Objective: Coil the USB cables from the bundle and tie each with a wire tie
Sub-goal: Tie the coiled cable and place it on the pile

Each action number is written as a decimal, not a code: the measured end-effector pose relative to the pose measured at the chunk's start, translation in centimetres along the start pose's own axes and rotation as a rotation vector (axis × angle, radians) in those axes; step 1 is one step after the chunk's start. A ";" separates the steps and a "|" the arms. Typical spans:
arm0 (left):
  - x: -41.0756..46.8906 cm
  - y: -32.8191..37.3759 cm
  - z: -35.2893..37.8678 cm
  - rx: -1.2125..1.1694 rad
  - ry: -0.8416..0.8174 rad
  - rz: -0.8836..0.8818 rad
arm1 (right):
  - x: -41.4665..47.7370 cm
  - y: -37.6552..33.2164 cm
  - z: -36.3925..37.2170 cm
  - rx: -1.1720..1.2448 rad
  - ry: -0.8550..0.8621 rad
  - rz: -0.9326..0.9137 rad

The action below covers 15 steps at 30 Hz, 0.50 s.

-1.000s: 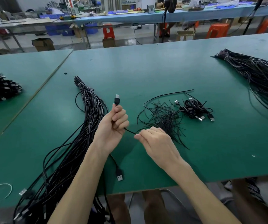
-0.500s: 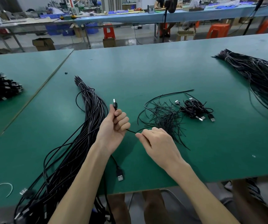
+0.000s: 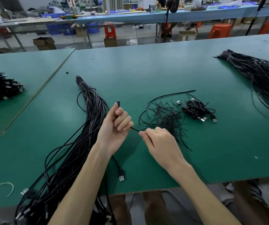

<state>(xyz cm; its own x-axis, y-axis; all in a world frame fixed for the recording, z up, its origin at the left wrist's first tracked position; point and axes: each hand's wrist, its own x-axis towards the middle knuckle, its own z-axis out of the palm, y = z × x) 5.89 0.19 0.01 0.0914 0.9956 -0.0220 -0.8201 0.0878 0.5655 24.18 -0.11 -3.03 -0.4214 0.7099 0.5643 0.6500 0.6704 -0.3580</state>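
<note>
2 hands held 1 USB cable (image 3: 134, 129) over the green table (image 3: 146, 70), just right of the bundle (image 3: 88, 127). The left hand (image 3: 114, 129) had its fingers curled round the cable. The small connector (image 3: 118, 102) stood out less above the thumb than 1 second before. The right hand (image 3: 161, 143) pinched the cable close beside the left, almost unmoved. The first loop seemed only prepared, and the wire ties (image 3: 166, 117) lay untouched behind it.

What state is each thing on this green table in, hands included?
left hand: grips cable, plug poking up.
right hand: pinches same cable.
cable: uncoiled, spanning both hands.
bundle: lying flat, banded at far end.
wire ties: loose heap.
coiled cables: piled beside ties.
</note>
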 end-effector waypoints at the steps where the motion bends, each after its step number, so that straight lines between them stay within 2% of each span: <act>1: -0.1 0.0 0.1 0.037 -0.024 0.007 | 0.0 0.0 0.0 0.004 -0.006 -0.002; 7: -0.3 0.3 0.3 0.142 -0.054 0.031 | 0.0 0.2 0.0 0.041 -0.096 0.022; 11: -0.5 0.8 0.3 0.093 -0.135 -0.008 | 0.1 0.3 -0.1 0.011 -0.055 0.026; 15: -0.9 0.8 0.2 0.251 -0.190 -0.116 | 0.1 0.4 -0.1 -0.019 0.062 0.131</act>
<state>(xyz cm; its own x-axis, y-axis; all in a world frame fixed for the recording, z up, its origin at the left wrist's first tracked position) 5.23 -0.63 0.65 0.2989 0.9533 0.0431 -0.6359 0.1653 0.7539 24.49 0.26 -3.02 -0.2928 0.7759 0.5588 0.7088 0.5683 -0.4178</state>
